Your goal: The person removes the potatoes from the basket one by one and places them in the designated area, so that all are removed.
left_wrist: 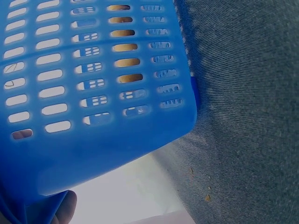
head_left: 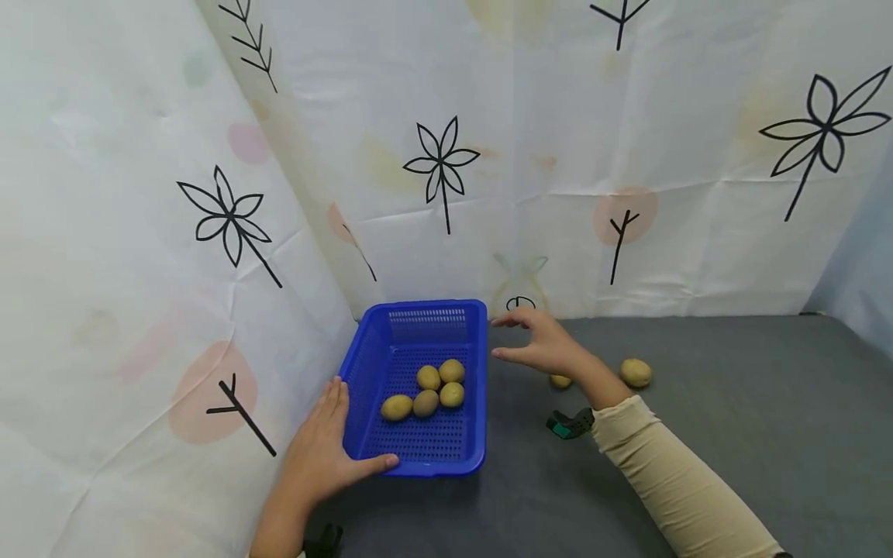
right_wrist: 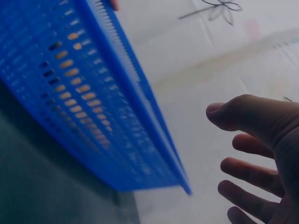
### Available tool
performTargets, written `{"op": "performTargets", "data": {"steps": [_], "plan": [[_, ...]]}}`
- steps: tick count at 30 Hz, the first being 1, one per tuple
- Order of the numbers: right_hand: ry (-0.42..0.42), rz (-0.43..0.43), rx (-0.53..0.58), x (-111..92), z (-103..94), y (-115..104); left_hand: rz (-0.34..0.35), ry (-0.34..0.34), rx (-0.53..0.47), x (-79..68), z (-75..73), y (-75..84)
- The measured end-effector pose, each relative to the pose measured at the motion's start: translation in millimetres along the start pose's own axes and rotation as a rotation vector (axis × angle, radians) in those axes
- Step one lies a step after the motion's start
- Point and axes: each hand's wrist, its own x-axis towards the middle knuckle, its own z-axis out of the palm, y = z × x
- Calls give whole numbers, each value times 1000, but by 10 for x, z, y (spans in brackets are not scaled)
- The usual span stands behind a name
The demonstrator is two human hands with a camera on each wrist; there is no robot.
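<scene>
Slotted blue plastic basket — rounded potatoes inside.

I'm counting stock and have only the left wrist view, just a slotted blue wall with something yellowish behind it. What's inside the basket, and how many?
Observer: Five potatoes lie in the blue basket, seen in the head view.

Operator: Thanks. Is anyone touching its right side?

Observer: No. The right hand hangs beside that side, apart from it, with nothing in its grip.

Operator: Are there others left outside that I should count?

Observer: Two show on the grey table to the basket's right: one in plain sight, the other partly hidden by the right arm.
</scene>
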Motion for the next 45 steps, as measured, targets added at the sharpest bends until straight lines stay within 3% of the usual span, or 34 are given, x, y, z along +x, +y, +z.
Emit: {"op": "performTargets", "data": {"steps": [5,8,13,18,24,29,35,45], "plan": [[-126,-46,-13,259,314,-29,-1,5,-4,-8,41,6],[-175,-53,-15,377,405,-58,-6,3,-10,-9,60,7],[-198,-45,15,617,387,-187,-14,0,-19,-5,46,-6],[-170,-12,89,937,346,-309,-20,-9,-8,15,-1,-24],[-221,26,147,1210,541,-337,-16,-12,5,20,-32,-27],[-263,98,226,1274,845,-295,-10,-11,7,-1,-17,-3],[-365,116,168,1234,1109,-179,-3,1,10,-24,1,8],[-535,211,56,1211,1125,-121,-34,-28,-7,11,2,-16]]}}
